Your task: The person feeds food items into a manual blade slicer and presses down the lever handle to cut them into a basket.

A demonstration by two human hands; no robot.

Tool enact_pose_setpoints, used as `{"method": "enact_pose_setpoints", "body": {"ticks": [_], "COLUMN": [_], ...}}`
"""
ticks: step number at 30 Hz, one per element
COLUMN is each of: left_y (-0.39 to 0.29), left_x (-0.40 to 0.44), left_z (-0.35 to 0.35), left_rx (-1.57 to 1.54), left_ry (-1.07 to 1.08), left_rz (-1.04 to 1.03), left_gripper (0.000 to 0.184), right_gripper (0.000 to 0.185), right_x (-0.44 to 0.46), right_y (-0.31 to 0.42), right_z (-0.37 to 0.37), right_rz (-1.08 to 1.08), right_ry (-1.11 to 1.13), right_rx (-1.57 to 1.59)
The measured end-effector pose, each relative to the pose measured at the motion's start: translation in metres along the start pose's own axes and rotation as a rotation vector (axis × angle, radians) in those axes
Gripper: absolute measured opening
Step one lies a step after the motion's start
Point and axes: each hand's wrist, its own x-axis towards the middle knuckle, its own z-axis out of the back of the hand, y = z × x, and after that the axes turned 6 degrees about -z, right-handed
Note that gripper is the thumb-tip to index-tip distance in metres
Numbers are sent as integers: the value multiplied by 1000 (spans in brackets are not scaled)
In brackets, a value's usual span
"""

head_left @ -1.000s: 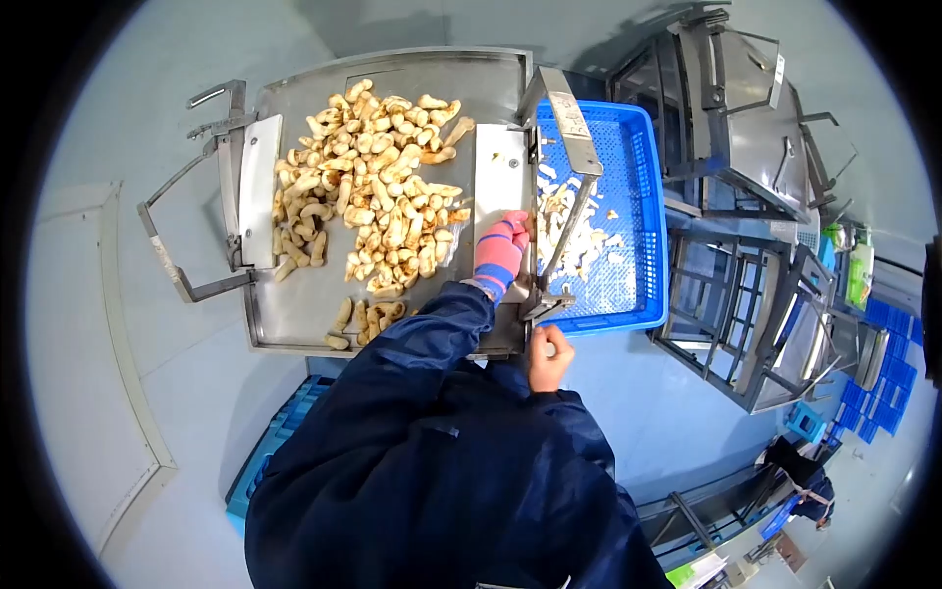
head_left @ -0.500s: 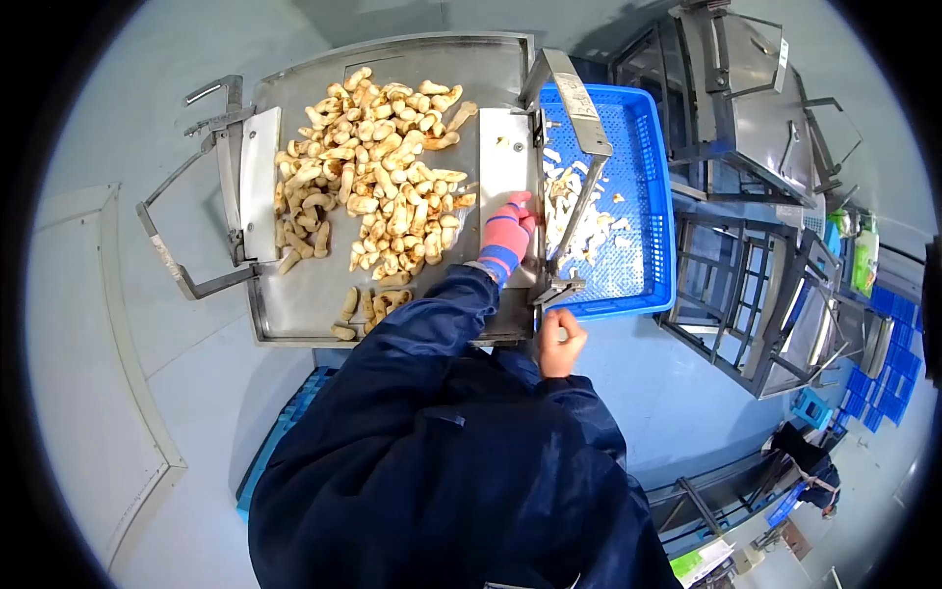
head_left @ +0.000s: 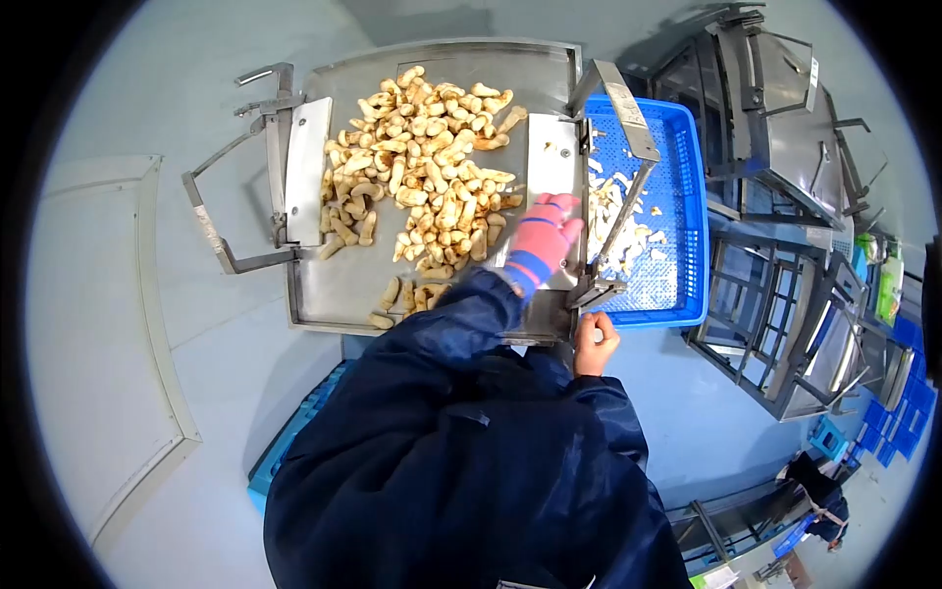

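My left hand [head_left: 543,240], in a pink glove with blue stripes, is over the white board [head_left: 553,157] along the tray's right side. Its fingers are bent toward the blade-side edge; anything under them is hidden. My right hand [head_left: 595,346], bare, is a closed fist just below the metal bracket [head_left: 596,292] at the near end of the lever frame [head_left: 628,110]. What it grips cannot be seen. A heap of tan and brown mushrooms [head_left: 432,147] covers much of the metal tray [head_left: 334,299]. White slices [head_left: 613,221] lie in the blue basket [head_left: 677,280].
Another white board [head_left: 309,172] and folded-out metal frame [head_left: 211,231] flank the tray's left side. More metal stands [head_left: 775,314] are on the right. Blue crates [head_left: 891,417] are stacked farther off. A person [head_left: 824,501] is at the lower right.
The whole view has shifted, so the tray and basket appear farther right. My left hand's gloved fingers look more spread along the board's edge. My right fist stays below the bracket.
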Motion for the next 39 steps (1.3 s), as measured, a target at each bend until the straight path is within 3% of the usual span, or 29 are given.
{"method": "enact_pose_setpoints", "body": {"ticks": [1, 3, 4, 8, 9, 10, 12, 14, 16, 18, 20, 21, 22, 24, 25, 29, 32, 33, 36, 39], "left_y": [16, 62, 81, 117, 103, 88, 32, 53, 76, 64, 69, 79, 90, 71, 64, 88, 66, 70, 62, 78], "left_x": [-2, -2, -2, 12, 20, 25, 22, 20, 20, 17, 12, 11, 11, 1, -4, -13, -13, -13, -22, -28], "left_z": [19, 57, 76, 114, 118, 121, 96, 33, -26, -42, -57, -64, -69, -59, -55, -81, -68, -72, -64, -75], "left_rx": [260, 772, 962, 813, 756, 451, -172, -175, -5, 49, -35, -127, -216, -264, -286, -166, -114, -163, -194, -219], "left_ry": [-74, -209, -114, 92, 3, -77, 174, 318, 307, 197, -144, -149, -155, -102, -78, -149, -86, -173, -61, -62], "left_rz": [-184, -304, -185, -312, -273, -373, 114, 144, 208, 172, 41, 142, 244, 218, 205, 92, 152, 71, 153, 85], "left_gripper": [29, 30, 28, 21, 19, 16, 20, 21, 28, 27, 28, 28, 30, 29, 29, 31, 30, 28, 28, 30], "right_gripper": [20, 21, 21, 21, 21, 21, 22, 23, 24, 24, 24, 25, 25, 25, 32, 31, 30, 22, 24, 25], "right_x": [0, 0, -1, 0, 1, -1, 0, -3, -3, -2, -3, -3, -2, -1, 0, 0, 2, 1, 0, 1], "right_y": [2, 5, 4, 1, 6, 11, 22, 37, 57, 61, 58, 54, 51, 46, 43, 58, -4, -10, -13, -11], "right_z": [-1, -2, -2, -4, -3, -2, -1, 0, 1, 2, 1, 1, 1, 1, -2, -3, -3, -3, -3, -1], "right_rz": [2, 13, 16, -26, -18, -14, -16, -45, -83, -40, -37, -57, -62, -76, 29, 20, 120, 29, 8, 8], "right_ry": [-4, -6, -9, -11, -14, -17, -36, -35, -41, -32, -36, -36, -31, -20, -38, -42, -42, 8, -4, 40], "right_rx": [-14, 8, 16, 37, 16, -9, -19, -11, 20, 1, -11, 25, 23, 21, 21, 49, -18, 9, 44, 29]}}
